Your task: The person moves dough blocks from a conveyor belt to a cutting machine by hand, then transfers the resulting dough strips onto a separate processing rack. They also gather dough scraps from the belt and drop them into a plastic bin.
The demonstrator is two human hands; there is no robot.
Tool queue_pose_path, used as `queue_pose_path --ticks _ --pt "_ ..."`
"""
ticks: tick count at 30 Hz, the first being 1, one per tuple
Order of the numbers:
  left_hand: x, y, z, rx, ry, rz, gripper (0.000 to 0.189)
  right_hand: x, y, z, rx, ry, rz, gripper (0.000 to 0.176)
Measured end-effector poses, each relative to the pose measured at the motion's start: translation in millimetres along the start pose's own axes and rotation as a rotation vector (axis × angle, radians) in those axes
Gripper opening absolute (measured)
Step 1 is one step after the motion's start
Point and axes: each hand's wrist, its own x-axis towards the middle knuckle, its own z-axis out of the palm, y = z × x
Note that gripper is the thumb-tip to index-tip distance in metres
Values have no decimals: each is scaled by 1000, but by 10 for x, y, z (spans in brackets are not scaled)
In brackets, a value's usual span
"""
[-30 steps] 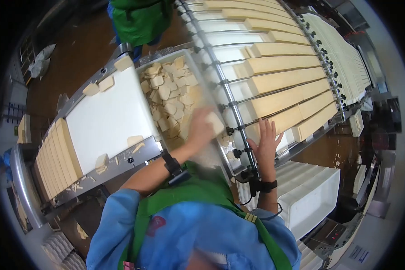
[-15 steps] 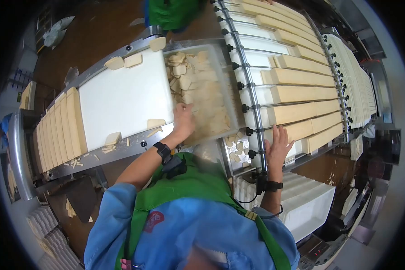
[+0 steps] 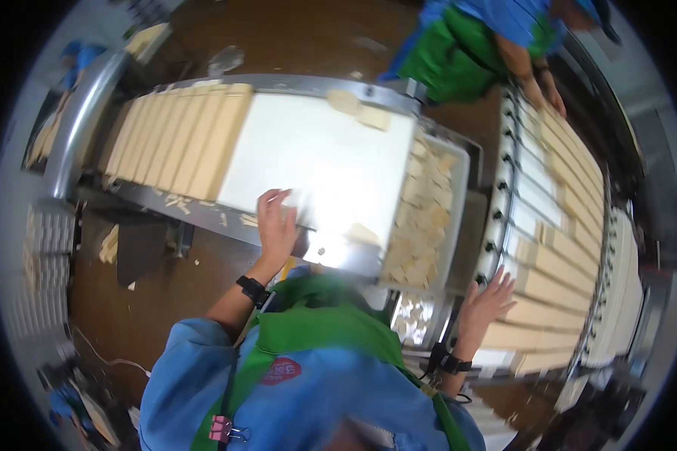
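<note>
My left hand point(image 3: 277, 229) is at the near edge of the white belt point(image 3: 301, 150), its fingers slightly curled and apart. A pale blur lies beside the fingertips; I cannot make out what it is. To its right, a flat beige offcut point(image 3: 362, 234) rests by the belt's corner. My right hand point(image 3: 487, 307) is open with fingers spread, beside the near rail of the second conveyor and close to the long beige strips point(image 3: 545, 289). It holds nothing visible.
Long beige slabs point(image 3: 192, 139) stand side by side on the belt's left. A bin of offcuts point(image 3: 461, 218) sits between the conveyors. Two offcuts lie at the belt's far edge. Another person in a green apron point(image 3: 459, 56) works at the second conveyor's far end.
My view has turned, and my left hand has moved from over the bin leftward to the belt's near edge. My right hand stays by the second conveyor. The other person shows more fully.
</note>
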Motion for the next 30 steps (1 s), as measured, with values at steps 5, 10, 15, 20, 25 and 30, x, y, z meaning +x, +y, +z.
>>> queue_pose_path --ticks 5,10,15,20,25,30 --pt "66 -1052 -650 390 419 -543 85 700 -2222 151 694 -28 -723 68" --pt "306 -1519 -1017 426 446 -634 89 967 -4708 90 979 -156 -1161 60" --pt "602 -1596 -1169 275 361 -509 80 1181 -6618 448 866 -163 -1193 60" --pt "750 -1503 -1235 283 327 -580 80 1347 -7490 659 622 -125 -1118 61" --pt "792 -1549 -1269 198 295 -647 84 1335 -7825 723 381 -120 -1029 53" --pt "853 -1547 -1217 275 288 -694 87 1262 -7853 617 371 -133 -941 48"
